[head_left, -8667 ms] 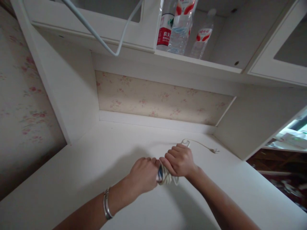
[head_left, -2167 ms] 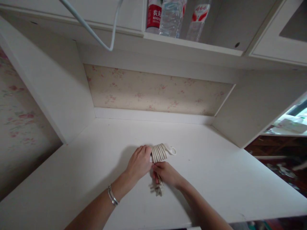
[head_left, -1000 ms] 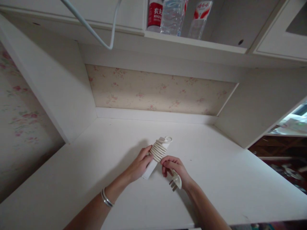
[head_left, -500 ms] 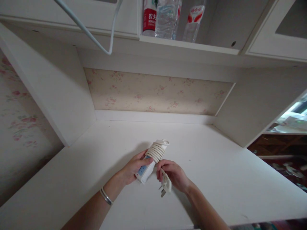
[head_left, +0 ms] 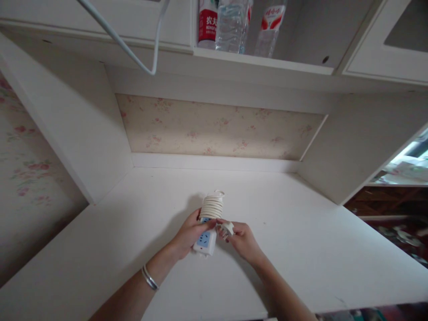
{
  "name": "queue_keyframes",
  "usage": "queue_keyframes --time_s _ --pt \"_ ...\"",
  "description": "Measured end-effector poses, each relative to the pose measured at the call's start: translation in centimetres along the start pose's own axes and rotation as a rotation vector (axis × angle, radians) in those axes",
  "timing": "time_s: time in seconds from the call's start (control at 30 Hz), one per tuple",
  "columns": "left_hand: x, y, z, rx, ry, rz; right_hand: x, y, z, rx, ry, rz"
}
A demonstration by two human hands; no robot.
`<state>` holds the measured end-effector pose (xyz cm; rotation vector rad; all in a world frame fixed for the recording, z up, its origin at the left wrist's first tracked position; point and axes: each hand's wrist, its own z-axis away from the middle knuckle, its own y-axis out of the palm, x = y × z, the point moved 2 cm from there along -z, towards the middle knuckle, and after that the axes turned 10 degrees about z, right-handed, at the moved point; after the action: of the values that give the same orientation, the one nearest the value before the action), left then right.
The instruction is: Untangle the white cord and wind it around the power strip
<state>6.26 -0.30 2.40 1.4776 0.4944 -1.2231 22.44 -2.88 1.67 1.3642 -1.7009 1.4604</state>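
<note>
A white power strip point(head_left: 204, 240) with blue sockets has its cream cord point(head_left: 211, 206) wound in tight coils round its far end. My left hand point(head_left: 188, 232) is closed round the strip's left side and holds it just above the white desk point(head_left: 133, 249). A metal bangle sits on my left wrist. My right hand point(head_left: 243, 241) is closed on the cord's plug point(head_left: 227, 228) in a pinch and holds it against the strip's socket face.
A shelf above holds water bottles point(head_left: 234, 24) with red labels. A white hanger point(head_left: 133, 49) hangs from the upper left cupboard. Flowered wallpaper point(head_left: 214, 129) backs the alcove. The desk's front edge runs lower right, with clutter beyond it.
The strip has turned so that its blue sockets face me. My right hand has raised the plug from beside the strip to the socket face.
</note>
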Motion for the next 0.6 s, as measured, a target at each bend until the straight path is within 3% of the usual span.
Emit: queue_keyframes --time_s 0.13,0.3,0.4,0.6 --pt "0.5 -0.4 -0.5 -0.116 0.099 -0.085 -0.3 -0.1 -0.1 -0.088 -0.048 0.211" --pt "0.5 -1.2 -0.8 -0.194 0.17 -0.165 -0.5 0.4 -0.2 -0.019 0.043 0.112" --pt "0.7 -1.4 -0.8 -0.186 0.163 -0.202 -0.5 0.5 -0.3 -0.023 0.075 0.106" --pt "1.6 -1.3 -0.8 -0.146 0.171 -0.208 -0.5 0.5 -0.1 -0.152 0.114 0.138"
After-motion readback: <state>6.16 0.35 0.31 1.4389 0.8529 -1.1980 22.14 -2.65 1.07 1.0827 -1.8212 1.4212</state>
